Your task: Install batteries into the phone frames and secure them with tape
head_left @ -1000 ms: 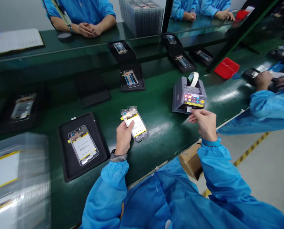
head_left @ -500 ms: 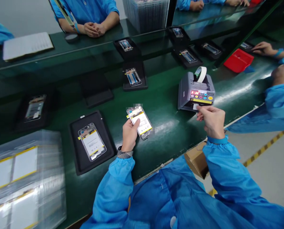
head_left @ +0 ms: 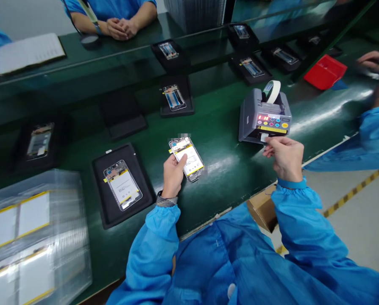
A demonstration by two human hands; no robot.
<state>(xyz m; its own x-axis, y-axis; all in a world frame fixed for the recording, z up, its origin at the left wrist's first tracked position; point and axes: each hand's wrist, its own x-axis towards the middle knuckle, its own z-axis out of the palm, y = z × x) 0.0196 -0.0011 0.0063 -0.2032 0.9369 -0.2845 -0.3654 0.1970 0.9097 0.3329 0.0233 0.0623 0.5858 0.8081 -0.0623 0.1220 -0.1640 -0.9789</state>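
My left hand is closed round an opened smartphone, its thumb lying on the white battery. The phone is tilted, with its circuit board at the far end and a yellow tab on its left edge. At the front of a grey tape dispenser, my right hand pinches a short white piece of tape at the outlet. A white tape roll sits in the top of the machine. Left of my left hand, another opened phone lies in a black tray.
Clear plastic trays with white batteries are stacked at the near left. Black trays holding opened phones stand further back. A red bin is beyond the dispenser. Co-workers' hands show across the bench and at the right.
The view has shifted, so the bench things appear moved. My left hand keeps hold of the phone, and my right hand stays at the dispenser's outlet with the tape.
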